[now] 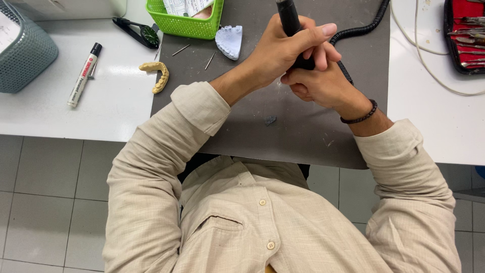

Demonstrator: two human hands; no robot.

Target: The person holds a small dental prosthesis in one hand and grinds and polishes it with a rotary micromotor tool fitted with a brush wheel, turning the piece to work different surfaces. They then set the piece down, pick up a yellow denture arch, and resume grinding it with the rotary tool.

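Both hands meet over the dark grey mat. Left hand [283, 50] wrapped tight round a black cylindrical rotary handpiece [289, 20], stiff, light, cord-tethered; best held mid-barrel. Right hand [316, 83] curled closed beneath; contents hidden.

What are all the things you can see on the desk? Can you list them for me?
Handpiece: one, black, held upright in both hands.
Coiled cable: one, black, on grey mat.
Tooth model: one, pale blue-white, on mat.
Tooth model: one, yellow, at mat's left edge.
Basket: one, green, top.
Marker: one, white, on left table.
Tool case: one, red-lined, top right.
Left hand: gripping handpiece.
Right hand: under left hand, bracelet on wrist.
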